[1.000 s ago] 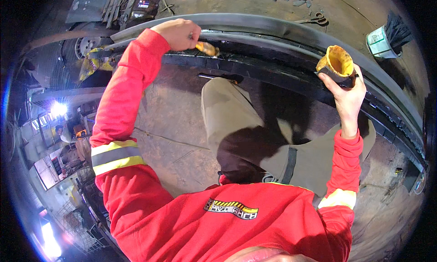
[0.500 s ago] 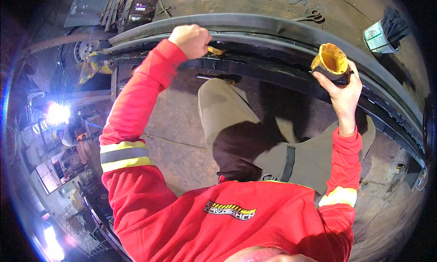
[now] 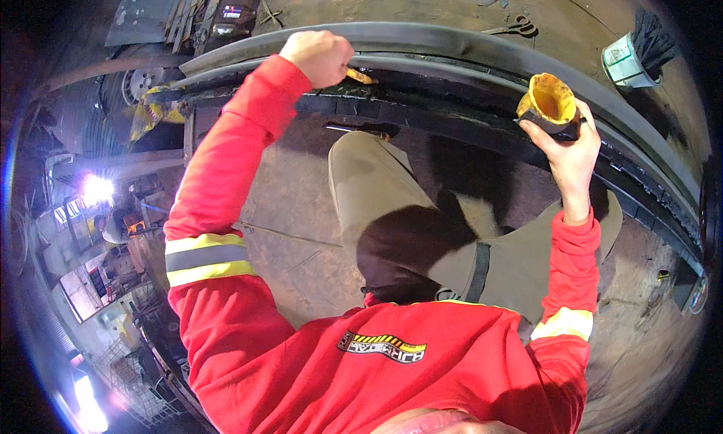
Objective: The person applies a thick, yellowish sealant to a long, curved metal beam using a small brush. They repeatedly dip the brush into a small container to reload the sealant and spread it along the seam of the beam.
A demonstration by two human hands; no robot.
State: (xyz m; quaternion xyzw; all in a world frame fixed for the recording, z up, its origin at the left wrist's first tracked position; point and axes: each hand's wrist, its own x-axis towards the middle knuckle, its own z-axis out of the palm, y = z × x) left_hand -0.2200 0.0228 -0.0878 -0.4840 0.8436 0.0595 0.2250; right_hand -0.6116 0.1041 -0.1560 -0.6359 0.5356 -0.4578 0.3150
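My left hand (image 3: 320, 59) is closed in a fist around a short stick-like tool (image 3: 361, 77). Only its yellow-smeared end shows, over the long curved black and grey strip (image 3: 444, 76) that spans the far side in front of me. Whether the end touches the strip, I cannot tell. At the right, my right hand (image 3: 568, 144) grips a cup (image 3: 552, 102), thumb on the near side and fingers round the right. The cup's inside and rim are coated yellow, its outside is dark, and its mouth faces up. It is held above the strip's right part.
Scissors (image 3: 517, 27) lie on the floor beyond the strip. A white bucket (image 3: 626, 63) of dark strips stands far right. A thin metal tool (image 3: 354, 130) lies by my knee. At left are a wheel (image 3: 141, 84) and a bright light (image 3: 98, 188).
My left hand has shifted slightly away from me and to the right, carrying the yellow-ended tool with it. My right hand and the cup have hardly moved.
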